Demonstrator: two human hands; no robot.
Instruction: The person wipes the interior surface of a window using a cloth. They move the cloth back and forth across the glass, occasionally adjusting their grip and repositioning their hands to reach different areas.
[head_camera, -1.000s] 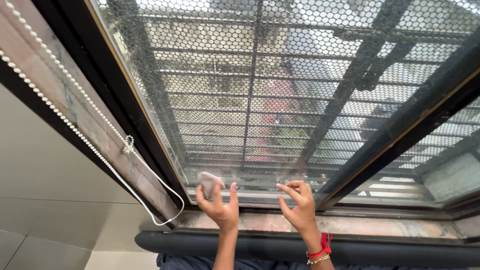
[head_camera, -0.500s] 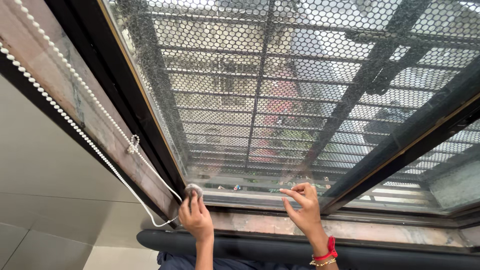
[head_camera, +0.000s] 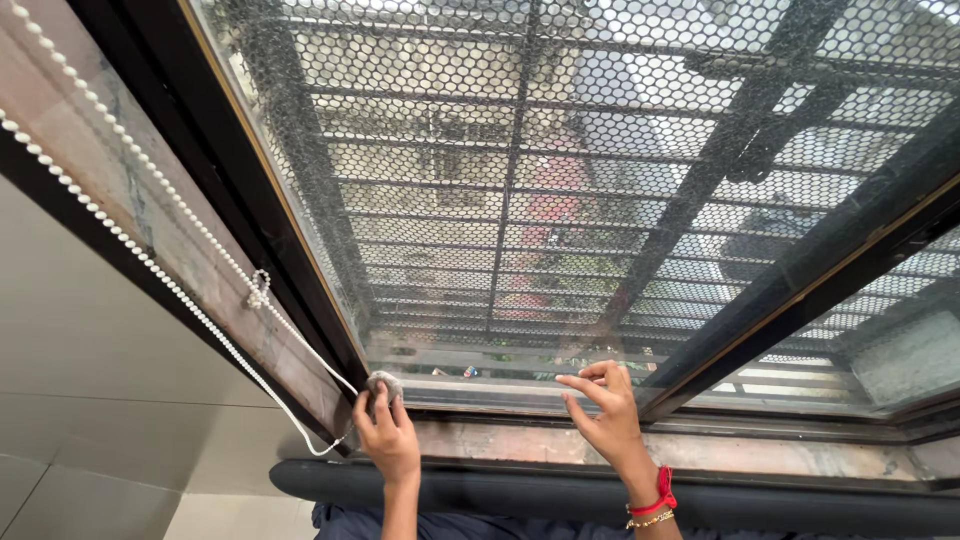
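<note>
Pressing a grey cloth (head_camera: 384, 383) into the window's (head_camera: 600, 200) lower left corner: left hand (head_camera: 388, 432), grip pinching the cloth, which is mostly showing only above the fingers. Right hand (head_camera: 608, 415), fingers spread, touching the glass. Forearms cut off below.

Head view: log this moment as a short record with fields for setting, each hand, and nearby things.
Setting: glass window with honeycomb mesh and bars outside, dark frame, stone sill
Left hand: presses a small grey cloth into the window's lower left corner
Right hand: fingertips at the glass near its lower edge, holding nothing
Wrist: red thread and gold beaded bracelet on the right
Nearby: white bead cord hanging left of the frame
</note>
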